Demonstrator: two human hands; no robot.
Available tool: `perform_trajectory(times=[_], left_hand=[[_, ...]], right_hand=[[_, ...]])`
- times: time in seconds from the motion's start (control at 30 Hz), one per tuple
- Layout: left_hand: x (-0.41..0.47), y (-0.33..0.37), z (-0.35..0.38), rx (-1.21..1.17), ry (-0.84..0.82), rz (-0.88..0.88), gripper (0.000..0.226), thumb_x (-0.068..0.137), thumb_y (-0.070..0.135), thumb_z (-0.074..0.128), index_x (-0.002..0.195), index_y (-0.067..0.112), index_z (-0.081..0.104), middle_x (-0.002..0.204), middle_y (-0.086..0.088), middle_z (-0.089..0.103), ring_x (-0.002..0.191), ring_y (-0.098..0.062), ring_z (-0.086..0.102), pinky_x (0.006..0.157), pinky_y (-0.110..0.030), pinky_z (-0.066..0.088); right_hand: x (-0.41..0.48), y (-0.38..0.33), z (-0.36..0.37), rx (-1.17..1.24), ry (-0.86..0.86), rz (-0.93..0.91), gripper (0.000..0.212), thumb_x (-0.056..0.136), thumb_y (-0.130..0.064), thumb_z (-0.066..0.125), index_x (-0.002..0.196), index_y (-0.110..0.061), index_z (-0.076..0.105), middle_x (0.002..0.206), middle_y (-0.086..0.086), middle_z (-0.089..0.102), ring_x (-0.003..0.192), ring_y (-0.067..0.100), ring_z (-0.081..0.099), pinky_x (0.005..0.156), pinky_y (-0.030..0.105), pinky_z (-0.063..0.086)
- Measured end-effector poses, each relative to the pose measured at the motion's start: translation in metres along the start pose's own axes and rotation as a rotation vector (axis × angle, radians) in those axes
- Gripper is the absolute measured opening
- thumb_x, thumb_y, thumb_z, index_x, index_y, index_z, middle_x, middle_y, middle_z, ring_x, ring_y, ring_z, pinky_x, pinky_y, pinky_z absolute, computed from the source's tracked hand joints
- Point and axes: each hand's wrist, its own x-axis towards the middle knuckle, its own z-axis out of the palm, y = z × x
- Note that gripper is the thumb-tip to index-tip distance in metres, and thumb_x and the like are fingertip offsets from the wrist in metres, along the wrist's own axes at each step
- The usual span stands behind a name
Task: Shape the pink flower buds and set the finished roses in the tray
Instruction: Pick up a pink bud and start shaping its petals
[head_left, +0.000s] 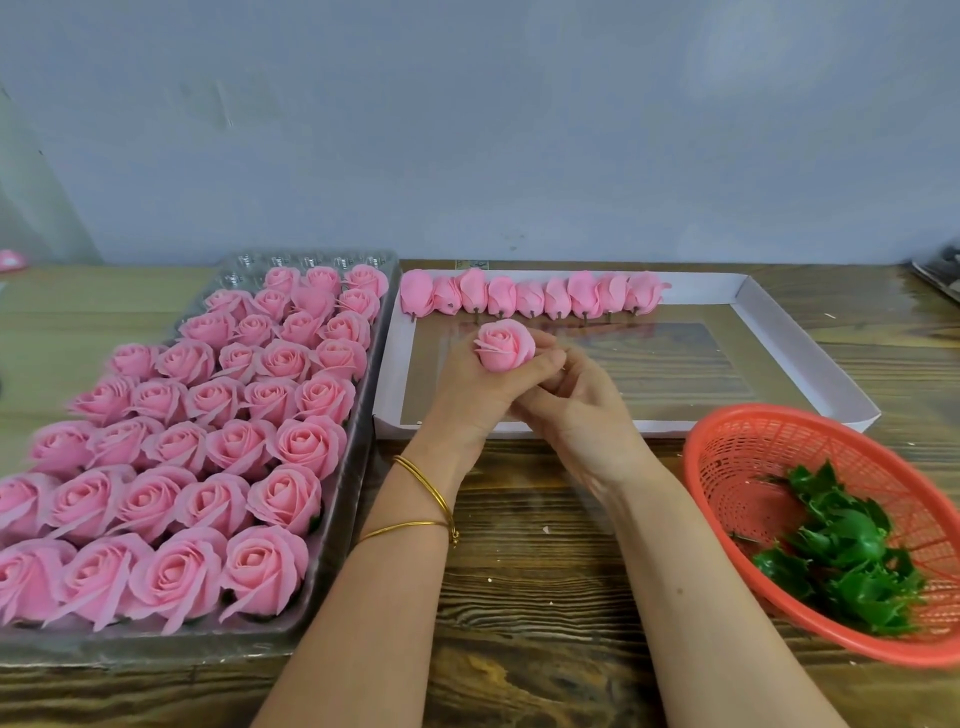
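The pink soft-petalled rose bud (504, 345) was held above the white shallow cardboard box (810, 358). The left hand (467, 389) was curled round its base and the right hand (571, 410) pinched it from beneath. Excess finger pressure could crease or tear a petal. The box held a row of unshaped pink buds (530, 293). On the wooden counter (519, 571), the clear plastic cell tray (311, 260) was nearly full of finished roses (208, 467), and the red mesh basket (727, 431) held green plastic calyxes (841, 561).

A round red plastic mesh basket (743, 457) is sitting on the brown wood-grain tabletop (545, 597) — green plastic leaf pieces (841, 551) are lying inside it, and a pale grey wall (467, 130) is standing behind it.
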Motion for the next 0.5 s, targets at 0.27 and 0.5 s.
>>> perform_trajectory(times=[0.27, 0.5], left_hand=[[-0.002, 0.003, 0.002, 0.306, 0.043, 0.125, 0.012, 0.081, 0.021, 0.074, 0.088, 0.013, 0.068, 0.075, 0.006, 0.066, 0.072, 0.003, 0.062, 0.060, -0.009, 0.047], [0.000, 0.000, 0.010, 0.486, -0.037, 0.066, 0.013, 0.081, 0.019, 0.072, 0.095, 0.018, 0.070, 0.104, -0.010, 0.064, 0.095, -0.020, 0.064, 0.082, -0.041, 0.057]], right_hand=[[0.003, -0.006, -0.002, -0.161, 0.217, 0.003, 0.040, 0.073, -0.029, 0.065, 0.110, -0.015, 0.062, 0.099, 0.002, 0.070, 0.088, 0.011, 0.066, 0.071, 0.029, 0.053], [0.001, -0.006, 0.007, -0.256, 0.299, -0.003, 0.042, 0.071, -0.044, 0.070, 0.104, -0.018, 0.065, 0.097, -0.001, 0.070, 0.086, 0.006, 0.067, 0.070, 0.020, 0.052]])
